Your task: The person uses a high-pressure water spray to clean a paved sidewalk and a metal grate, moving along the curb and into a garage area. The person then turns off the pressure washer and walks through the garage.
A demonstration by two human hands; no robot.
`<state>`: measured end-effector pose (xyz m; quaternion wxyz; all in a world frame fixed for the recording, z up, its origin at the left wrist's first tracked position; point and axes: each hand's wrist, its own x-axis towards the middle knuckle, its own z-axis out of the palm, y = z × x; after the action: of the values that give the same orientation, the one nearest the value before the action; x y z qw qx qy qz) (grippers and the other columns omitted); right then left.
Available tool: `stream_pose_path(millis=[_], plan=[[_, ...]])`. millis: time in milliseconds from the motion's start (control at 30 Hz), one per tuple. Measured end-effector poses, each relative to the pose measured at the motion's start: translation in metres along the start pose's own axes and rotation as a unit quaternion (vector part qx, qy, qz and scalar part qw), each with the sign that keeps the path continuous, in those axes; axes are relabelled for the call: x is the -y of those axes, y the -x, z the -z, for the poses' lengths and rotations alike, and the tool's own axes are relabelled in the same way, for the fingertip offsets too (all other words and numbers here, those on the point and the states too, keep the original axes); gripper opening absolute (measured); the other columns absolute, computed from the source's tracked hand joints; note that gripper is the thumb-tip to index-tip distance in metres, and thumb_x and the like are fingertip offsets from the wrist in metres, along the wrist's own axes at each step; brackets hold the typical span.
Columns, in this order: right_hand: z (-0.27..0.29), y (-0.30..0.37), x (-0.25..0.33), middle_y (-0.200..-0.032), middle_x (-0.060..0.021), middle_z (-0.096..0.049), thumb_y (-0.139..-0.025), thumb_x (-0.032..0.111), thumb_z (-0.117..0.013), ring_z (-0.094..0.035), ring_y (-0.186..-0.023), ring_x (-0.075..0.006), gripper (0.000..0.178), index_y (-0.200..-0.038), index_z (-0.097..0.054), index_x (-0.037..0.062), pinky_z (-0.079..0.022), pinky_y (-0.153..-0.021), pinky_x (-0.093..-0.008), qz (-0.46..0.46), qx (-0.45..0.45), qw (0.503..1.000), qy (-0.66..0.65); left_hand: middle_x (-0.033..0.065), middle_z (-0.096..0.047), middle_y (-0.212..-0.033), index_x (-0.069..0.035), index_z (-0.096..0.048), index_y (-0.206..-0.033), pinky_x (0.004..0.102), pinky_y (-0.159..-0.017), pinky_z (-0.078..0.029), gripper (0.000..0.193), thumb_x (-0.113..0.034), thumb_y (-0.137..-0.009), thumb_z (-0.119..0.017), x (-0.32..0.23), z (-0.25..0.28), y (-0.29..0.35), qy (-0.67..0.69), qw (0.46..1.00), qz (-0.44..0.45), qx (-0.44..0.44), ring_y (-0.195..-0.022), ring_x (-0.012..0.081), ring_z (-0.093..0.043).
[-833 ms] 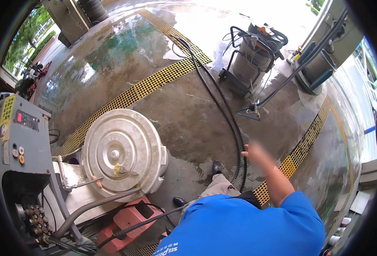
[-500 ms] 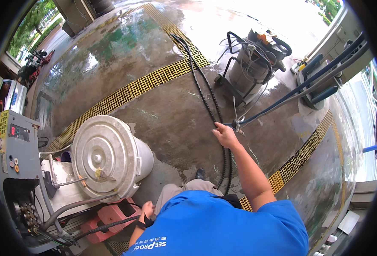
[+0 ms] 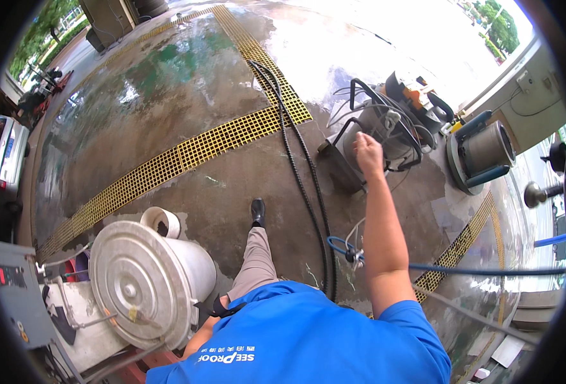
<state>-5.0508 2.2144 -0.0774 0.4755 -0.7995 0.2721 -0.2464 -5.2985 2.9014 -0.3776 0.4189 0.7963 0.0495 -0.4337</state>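
Observation:
My right hand [image 3: 368,155] is stretched forward, its fingers loosely curled in, with nothing visible in them. It overlaps the wet-dry vacuum [image 3: 385,121], a metal drum with black tube handles and a coiled grey cord; whether they touch I cannot tell. Below that hand a blue hose [image 3: 487,271] crosses from the right, ending in a loop and a small fitting [image 3: 354,256] beside my forearm. My left forearm [image 3: 196,336] comes down at my side; its hand is mostly hidden by a black band [image 3: 219,308]. A black corrugated hose [image 3: 295,153] lies doubled on the floor ahead.
At the left stand a lidded grey barrel [image 3: 129,281], a white pipe piece [image 3: 161,221] and a grey control box [image 3: 11,281]. Yellow floor grating [image 3: 187,150] crosses the wet floor. Another metal drum [image 3: 487,150] stands at right. My boot [image 3: 258,211] is forward.
My right hand has moved up and forward, away from the hose fitting to over the vacuum. The blue hose now runs lower, across the right. My leg has stepped forward; the barrel appears lower.

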Motion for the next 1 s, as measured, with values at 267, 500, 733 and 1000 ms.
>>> stream_pose_path(millis=[267,500,733,1000], plan=[[0.019,-0.198,-0.043,-0.139,-0.0214,-0.057,-0.099,0.054,-0.06,-0.055,-0.13,-0.0431,0.067,-0.147,-0.046,0.01,-0.048,-0.102,-0.058,-0.136,-0.077,0.804,0.574,0.0126,-0.069,-0.091,-0.005,-0.064,-0.128,0.0395,-0.056,-0.053,0.036,-0.032,-0.107,-0.05,-0.187,0.206,-0.197,0.108,0.971,0.201,-0.075,-0.071,0.0227,-0.067],[0.028,-0.271,-0.098,-0.118,-0.0249,-0.063,-0.097,0.053,-0.065,-0.062,-0.112,-0.0437,0.062,-0.129,-0.055,0.0007,-0.051,-0.096,-0.0519,-0.118,-0.025,0.778,0.616,0.0057,-0.069,-0.109,-0.01,-0.054,-0.149,0.029,-0.063,-0.054,0.043,-0.03,-0.111,-0.05,-0.457,0.351,-0.378,0.168,0.969,0.06,-0.17,-0.079,0.0124,-0.064],[0.075,-0.292,-0.182,-0.109,-0.0247,-0.072,-0.094,0.075,-0.049,-0.069,-0.095,-0.0502,0.079,-0.141,-0.045,0.0112,-0.053,-0.076,-0.0594,-0.124,0.03,0.839,0.529,0.006,-0.07,-0.111,-0.01,-0.054,-0.15,0.0284,-0.064,-0.054,0.044,-0.029,-0.11,-0.052,-0.548,0.276,-0.451,0.101,0.984,0.1,-0.11,-0.081,0.0131,-0.065],[0.142,-0.399,-0.251,-0.106,-0.0251,-0.073,-0.089,0.087,-0.032,-0.068,-0.093,-0.0521,0.094,-0.142,-0.044,0.0104,-0.052,-0.075,-0.0604,-0.092,0.017,0.84,0.535,0.0182,-0.072,-0.128,-0.003,-0.061,-0.142,0.0379,-0.096,-0.056,0.045,-0.027,-0.103,-0.06,-0.552,0.105,-0.5,-0.097,0.99,0.094,0.031,-0.113,0.0277,-0.071]])
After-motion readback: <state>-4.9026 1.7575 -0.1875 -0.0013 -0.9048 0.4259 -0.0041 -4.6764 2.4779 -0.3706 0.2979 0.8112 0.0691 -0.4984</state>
